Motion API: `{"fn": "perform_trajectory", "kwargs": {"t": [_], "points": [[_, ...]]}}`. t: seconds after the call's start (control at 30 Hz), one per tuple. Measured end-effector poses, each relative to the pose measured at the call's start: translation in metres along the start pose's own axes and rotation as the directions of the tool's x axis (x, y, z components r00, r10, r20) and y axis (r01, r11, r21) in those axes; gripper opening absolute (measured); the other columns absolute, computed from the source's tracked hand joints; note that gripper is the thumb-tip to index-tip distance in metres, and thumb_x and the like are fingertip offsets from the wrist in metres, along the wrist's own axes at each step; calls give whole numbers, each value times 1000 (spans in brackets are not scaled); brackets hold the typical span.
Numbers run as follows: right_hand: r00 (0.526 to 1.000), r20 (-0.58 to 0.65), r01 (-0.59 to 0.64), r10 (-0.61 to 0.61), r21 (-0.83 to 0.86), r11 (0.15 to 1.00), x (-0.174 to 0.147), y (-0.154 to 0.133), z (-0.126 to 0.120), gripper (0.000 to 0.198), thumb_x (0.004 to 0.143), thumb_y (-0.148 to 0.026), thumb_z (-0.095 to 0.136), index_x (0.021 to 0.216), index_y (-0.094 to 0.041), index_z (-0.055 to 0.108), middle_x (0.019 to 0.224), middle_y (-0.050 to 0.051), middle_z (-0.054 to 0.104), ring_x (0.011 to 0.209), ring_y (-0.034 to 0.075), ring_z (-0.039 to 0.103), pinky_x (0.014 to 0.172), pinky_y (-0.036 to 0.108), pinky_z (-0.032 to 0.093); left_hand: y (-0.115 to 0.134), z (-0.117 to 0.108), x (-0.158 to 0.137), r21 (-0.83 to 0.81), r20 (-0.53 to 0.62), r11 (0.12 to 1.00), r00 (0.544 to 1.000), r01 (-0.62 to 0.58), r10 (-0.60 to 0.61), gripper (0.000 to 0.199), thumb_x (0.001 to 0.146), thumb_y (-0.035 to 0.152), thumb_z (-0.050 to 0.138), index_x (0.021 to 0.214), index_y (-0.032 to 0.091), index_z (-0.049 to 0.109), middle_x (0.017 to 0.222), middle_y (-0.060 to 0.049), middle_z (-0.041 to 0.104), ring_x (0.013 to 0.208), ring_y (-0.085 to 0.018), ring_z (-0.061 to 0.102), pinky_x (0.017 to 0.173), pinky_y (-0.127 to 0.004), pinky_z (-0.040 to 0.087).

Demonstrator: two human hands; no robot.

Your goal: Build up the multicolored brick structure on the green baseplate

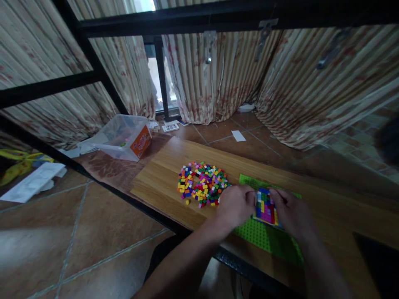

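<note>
A small panel of colourful toy bricks [266, 207] lies over a green studded baseplate [260, 236]. My left hand [235, 204] is closed at the panel's left edge, its fingertips curled together. Whatever sits between those fingertips is too small or hidden to make out. On the opposite side, my right hand [291, 211] has its fingers bent around the panel's right edge, gripping it. Just left of my left hand, a loose heap of small multicoloured bricks [204, 182] spreads over the wooden tabletop [165, 166].
A clear plastic bin [121, 137] with an orange label stands beyond the board's left end. Black metal bars [96, 74] cross above and at the left. A dark flat object [374, 257] lies at the right. Patterned curtains [199, 83] hang behind; papers [238, 136] lie on the floor.
</note>
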State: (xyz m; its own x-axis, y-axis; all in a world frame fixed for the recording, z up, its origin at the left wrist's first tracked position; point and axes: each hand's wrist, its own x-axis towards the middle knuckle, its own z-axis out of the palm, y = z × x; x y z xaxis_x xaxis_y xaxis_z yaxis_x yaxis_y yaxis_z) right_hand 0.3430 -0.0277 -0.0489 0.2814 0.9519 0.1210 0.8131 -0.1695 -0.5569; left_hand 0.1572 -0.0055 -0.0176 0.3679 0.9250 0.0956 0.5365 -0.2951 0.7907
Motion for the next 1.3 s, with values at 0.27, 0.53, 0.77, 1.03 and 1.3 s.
{"fn": "perform_trajectory", "kwargs": {"t": [0.27, 0.53, 0.77, 1.03, 1.3], "points": [[1000, -11, 17, -17, -26, 1000, 0, -3, -4, 45, 90, -50, 43, 101, -20, 75, 101, 11, 75, 94, 28, 69, 83, 39, 51, -58, -96, 9, -354, -2, 935, 1000, -8, 7, 17, 81, 24, 63, 88, 13, 73, 83, -5, 72, 73, -14, 63, 70, -24, 50], [1000, 18, -20, 21, -44, 999, -1, -9, -10, 47, 89, -50, 43, 105, -18, 74, 102, 11, 75, 94, 28, 68, 84, 39, 51, -56, -98, -11, 85, 257, 996, 966, -24, 1, 22, 69, 9, 60, 84, 17, 74, 74, 0, 69, 67, -14, 60, 64, -23, 45], [998, 41, -42, 42, -18, 999, 0, -9, -13, 46, 87, -51, 45, 104, -19, 74, 102, 11, 75, 93, 28, 68, 83, 40, 50, -52, -86, -7, 406, 214, 913, 976, -39, -53, 19, 69, 13, 59, 78, 22, 74, 78, 0, 71, 71, -17, 62, 63, -26, 40], [1000, -1, -7, 7, 57, 998, 0, -11, -12, 39, 88, -47, 47, 99, -21, 75, 100, 11, 75, 89, 26, 69, 82, 40, 51, -57, -83, -6, 347, 194, 936, 981, -56, -14, 16, 72, 10, 58, 78, 19, 70, 83, -3, 71, 78, -18, 63, 70, -26, 43], [991, -135, 37, -7, 223, 974, -1, -16, -13, 33, 87, -40, 52, 99, -20, 75, 102, 10, 75, 95, 26, 68, 89, 42, 50, -45, -81, -1, 33, 169, 998, 985, -50, 44, 16, 87, 21, 51, 89, 16, 67, 73, -1, 65, 64, -14, 54, 63, -25, 41]]}}
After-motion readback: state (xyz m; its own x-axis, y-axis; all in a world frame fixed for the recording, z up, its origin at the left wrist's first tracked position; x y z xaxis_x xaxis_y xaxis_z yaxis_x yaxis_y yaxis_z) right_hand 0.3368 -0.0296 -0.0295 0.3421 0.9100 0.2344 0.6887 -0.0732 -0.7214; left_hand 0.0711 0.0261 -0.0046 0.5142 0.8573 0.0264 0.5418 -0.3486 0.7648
